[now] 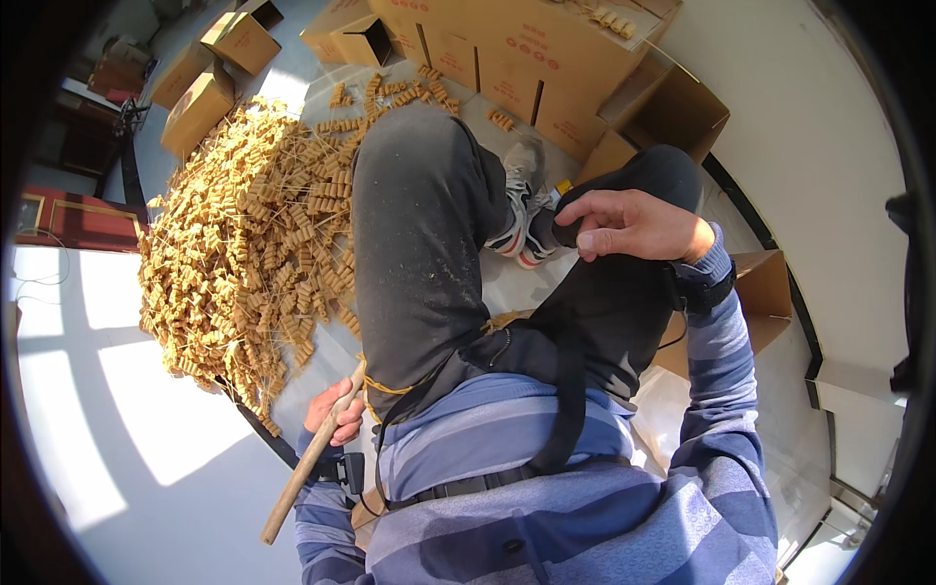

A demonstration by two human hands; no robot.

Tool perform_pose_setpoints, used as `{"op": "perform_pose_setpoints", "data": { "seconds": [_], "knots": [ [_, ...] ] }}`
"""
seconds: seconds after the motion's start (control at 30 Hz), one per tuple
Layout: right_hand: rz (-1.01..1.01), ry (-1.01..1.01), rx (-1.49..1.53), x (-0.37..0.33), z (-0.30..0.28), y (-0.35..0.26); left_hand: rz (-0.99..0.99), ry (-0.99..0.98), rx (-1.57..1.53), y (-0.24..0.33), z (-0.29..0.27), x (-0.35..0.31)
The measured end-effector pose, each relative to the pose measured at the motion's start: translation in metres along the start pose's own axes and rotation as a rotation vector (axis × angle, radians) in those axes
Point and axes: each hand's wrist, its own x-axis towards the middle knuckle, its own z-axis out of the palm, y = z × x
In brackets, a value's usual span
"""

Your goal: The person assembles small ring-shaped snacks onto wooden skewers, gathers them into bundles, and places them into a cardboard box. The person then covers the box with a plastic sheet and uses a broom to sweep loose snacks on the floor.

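Observation:
My left hand [336, 414], low beside my left hip, is closed around a pale wooden stick [310, 458] that slants from lower left up to my thigh. A yellow cord [390, 390] crosses my thigh near the stick's upper end. Above my right knee, my right hand [632, 222] has loosely bent fingers with the thumb apart from the index finger, and no object shows in it. To the left of my legs lies a big heap of tan ridged pieces [239, 253] with thin pale strands among them.
Several tan ridged pieces [500, 119] lie beyond my knees, before a large cardboard box [478, 49]. An open carton [673, 112] stands at far right, another [765, 292] beside my right arm. More cartons [198, 107] stand behind the heap. A small yellow thing [564, 187] is by my shoes [526, 210].

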Motion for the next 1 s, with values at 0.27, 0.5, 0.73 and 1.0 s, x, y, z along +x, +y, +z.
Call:
{"op": "perform_pose_setpoints", "data": {
  "seconds": [0.27, 0.5, 0.73, 1.0],
  "knots": [
    [0.041, 0.048, -0.072, -0.026, 0.015, -0.010, -0.118, 0.522, 0.105, 0.020, -0.025, 0.003],
    [0.042, 0.101, 0.025, -0.035, 0.013, 0.001, 0.196, 0.641, 0.216, 0.073, 0.005, -0.040],
    [0.091, 0.096, 0.066, -0.034, 0.004, 0.008, 0.081, 0.573, 0.182, 0.048, 0.030, -0.046],
    [0.100, 0.103, 0.099, -0.034, 0.003, 0.017, -0.218, 0.601, 0.156, 0.025, -0.013, 0.001]
  ]
}}
